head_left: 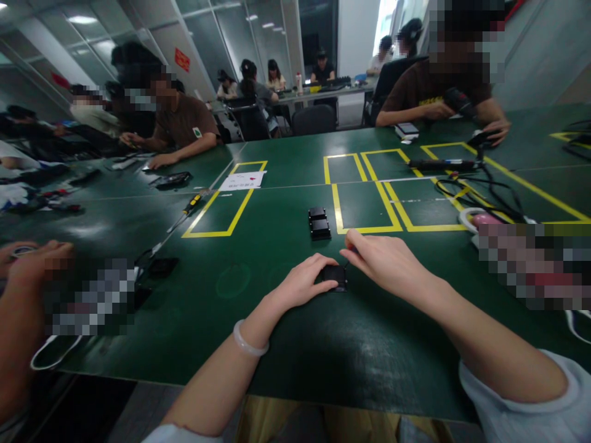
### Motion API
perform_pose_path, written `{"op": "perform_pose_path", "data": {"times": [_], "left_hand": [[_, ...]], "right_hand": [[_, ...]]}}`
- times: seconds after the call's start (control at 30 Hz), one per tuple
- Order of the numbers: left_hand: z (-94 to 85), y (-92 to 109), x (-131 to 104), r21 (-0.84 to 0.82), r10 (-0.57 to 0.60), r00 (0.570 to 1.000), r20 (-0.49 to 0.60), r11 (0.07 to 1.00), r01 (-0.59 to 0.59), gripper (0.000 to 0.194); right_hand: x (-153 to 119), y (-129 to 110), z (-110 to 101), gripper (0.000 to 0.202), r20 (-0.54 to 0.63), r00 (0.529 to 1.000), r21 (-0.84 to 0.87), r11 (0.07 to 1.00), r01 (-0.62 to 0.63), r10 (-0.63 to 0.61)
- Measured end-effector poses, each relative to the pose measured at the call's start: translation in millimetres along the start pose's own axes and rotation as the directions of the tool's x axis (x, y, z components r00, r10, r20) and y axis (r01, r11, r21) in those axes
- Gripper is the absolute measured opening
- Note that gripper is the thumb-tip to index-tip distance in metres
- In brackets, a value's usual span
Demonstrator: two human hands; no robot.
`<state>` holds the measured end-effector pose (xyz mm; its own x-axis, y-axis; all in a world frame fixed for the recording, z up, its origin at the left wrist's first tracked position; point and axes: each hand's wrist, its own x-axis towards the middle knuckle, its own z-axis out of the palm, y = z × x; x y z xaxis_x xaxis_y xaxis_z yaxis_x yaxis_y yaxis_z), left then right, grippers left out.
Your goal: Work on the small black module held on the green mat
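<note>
A small black rectangular part (pixel 335 277) lies on the green table in front of me. My left hand (pixel 308 278) grips it from the left, thumb along its near side and fingers over its far side. Just to the right, my right hand (pixel 385 257) is closed in a pinch by the part's right edge. Something thin and dark shows below its fingertips, too small to make out. Farther back sits a black block with two raised sections (pixel 319 223), touched by neither hand.
Yellow tape outlines (pixel 367 230) mark the green table. A screwdriver (pixel 192 204) and a white paper (pixel 242 180) lie to the left. Black cables (pixel 480 194) and a tape roll (pixel 467 219) are at right. Co-workers sit across, and another person's hand (pixel 39 267) is at far left.
</note>
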<state>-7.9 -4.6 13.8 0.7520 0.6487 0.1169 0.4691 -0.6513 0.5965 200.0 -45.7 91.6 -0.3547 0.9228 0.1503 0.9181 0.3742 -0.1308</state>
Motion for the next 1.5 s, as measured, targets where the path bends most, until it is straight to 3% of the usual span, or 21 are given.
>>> {"op": "perform_pose_path", "data": {"times": [0.3,0.53,0.73,0.93,1.17,1.4,1.5], "left_hand": [[-0.3,0.6,0.0,-0.005,0.000,1.000,-0.004,1.000,0.000,0.033],[-1.7,2.8,0.4,-0.010,-0.014,1.000,0.002,1.000,0.014,0.032],[-1.7,2.5,0.9,-0.007,-0.009,1.000,-0.001,1.000,0.009,0.032],[-1.5,0.6,0.6,-0.017,-0.005,1.000,0.003,1.000,0.005,0.033],[-1.4,-0.1,0.5,-0.029,-0.004,1.000,-0.001,1.000,0.004,0.033],[-1.7,1.2,0.7,-0.030,-0.011,1.000,0.000,0.999,0.011,0.033],[-1.9,1.4,0.5,-0.039,-0.008,1.000,-0.001,0.999,0.008,0.032]], "right_hand": [[-2.2,-1.3,-1.0,0.013,-0.038,0.999,0.049,0.999,0.018,-0.016],[0.3,-1.3,-1.8,0.017,0.015,1.000,-0.004,1.000,-0.011,0.011],[-1.8,-0.4,-3.8,0.013,-0.029,0.999,0.047,0.998,0.042,-0.040],[1.8,0.5,-2.5,0.020,0.011,1.000,-0.046,0.999,-0.015,0.016],[-0.4,-0.7,-1.8,0.016,-0.033,0.999,0.023,1.000,0.010,-0.009],[1.3,-0.2,-1.0,0.023,-0.007,1.000,-0.092,0.996,-0.017,0.016],[0.3,-0.2,-1.1,0.018,-0.016,1.000,-0.040,0.999,0.009,-0.009]]}}
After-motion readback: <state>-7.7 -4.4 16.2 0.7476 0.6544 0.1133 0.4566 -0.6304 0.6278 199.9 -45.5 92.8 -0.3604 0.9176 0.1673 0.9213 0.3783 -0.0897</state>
